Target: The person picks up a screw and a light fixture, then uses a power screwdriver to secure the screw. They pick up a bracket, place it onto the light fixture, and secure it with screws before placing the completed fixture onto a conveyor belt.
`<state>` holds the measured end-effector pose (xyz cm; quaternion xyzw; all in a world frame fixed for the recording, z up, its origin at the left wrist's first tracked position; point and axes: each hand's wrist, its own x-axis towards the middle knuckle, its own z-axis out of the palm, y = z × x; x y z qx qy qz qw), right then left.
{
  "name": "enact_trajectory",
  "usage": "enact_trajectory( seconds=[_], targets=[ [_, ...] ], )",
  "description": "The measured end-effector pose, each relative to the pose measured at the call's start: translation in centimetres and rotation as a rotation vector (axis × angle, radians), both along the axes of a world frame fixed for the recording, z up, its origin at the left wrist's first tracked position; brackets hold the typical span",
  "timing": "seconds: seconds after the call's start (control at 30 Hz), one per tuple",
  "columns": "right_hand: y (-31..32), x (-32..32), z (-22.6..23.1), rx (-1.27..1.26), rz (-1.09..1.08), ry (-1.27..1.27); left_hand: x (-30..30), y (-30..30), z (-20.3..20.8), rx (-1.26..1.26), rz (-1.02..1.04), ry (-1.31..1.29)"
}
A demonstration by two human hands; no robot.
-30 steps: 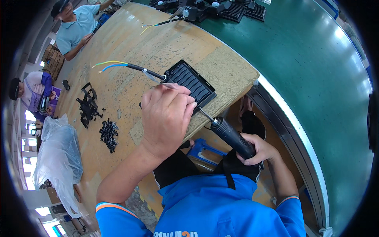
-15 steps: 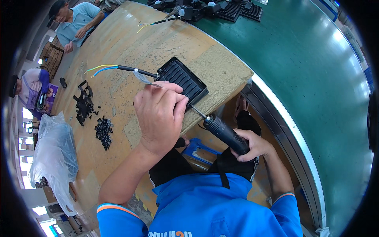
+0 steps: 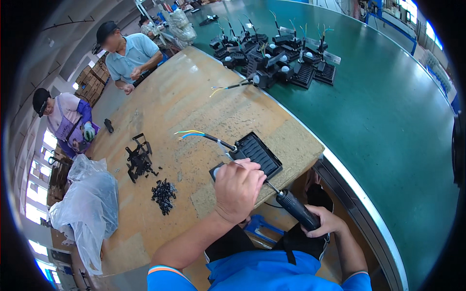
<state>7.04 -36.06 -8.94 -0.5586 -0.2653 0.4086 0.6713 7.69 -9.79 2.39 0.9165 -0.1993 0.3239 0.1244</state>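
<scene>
A black ribbed floodlight [image 3: 261, 153] lies back side up at the corner of the wooden table. Its cable [image 3: 213, 139] points left and ends in bare yellow-green and blue wires. My left hand [image 3: 238, 189] is closed over the near edge of the light, and its fingers hide part of the housing. A pale round part shows beside that hand. In my right hand [image 3: 323, 221] is a black electric screwdriver [image 3: 297, 208], gripped round its rear body. Its bit reaches the light's near edge beside my left fingertips; whether a screw is there, I cannot tell.
Left on the table are a pile of small black parts [image 3: 164, 196], black brackets [image 3: 139, 160] and a clear plastic bag [image 3: 92, 194]. Several finished-looking lights [image 3: 303, 72] crowd the green surface [image 3: 374, 126]. Two co-workers [image 3: 131, 56] are at the far left.
The view has tilted up, so the table and lights sit lower and more of the far lights shows. Both hands, the screwdriver and the floodlight keep about the same places relative to each other.
</scene>
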Motion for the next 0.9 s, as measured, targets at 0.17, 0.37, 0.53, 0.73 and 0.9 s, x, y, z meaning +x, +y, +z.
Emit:
enact_trajectory(
  seconds=[0.17, 0.37, 0.53, 0.73, 0.9],
  targets=[
    [0.0, -0.5, 0.5, -0.019, 0.005, 0.068, 0.2, 0.2, 0.2, 0.064, -0.059, -0.008],
    [0.5, -0.6, 0.1, 0.009, 0.006, 0.102, 0.6, 0.5, 0.1, 0.108, -0.108, 0.028],
    [0.4, -0.7, 0.7, 0.024, 0.014, 0.132, 0.9, 0.6, 0.0, 0.094, -0.138, -0.036],
    [0.4, -1.2, 0.9, 0.015, -0.008, 0.111, 0.9, 0.4, -0.2, 0.076, -0.115, -0.028],
    [0.6, -1.4, 1.7, 0.038, 0.015, 0.159, 0.8, 0.5, 0.0, 0.13, -0.116, -0.026]
  ],
)
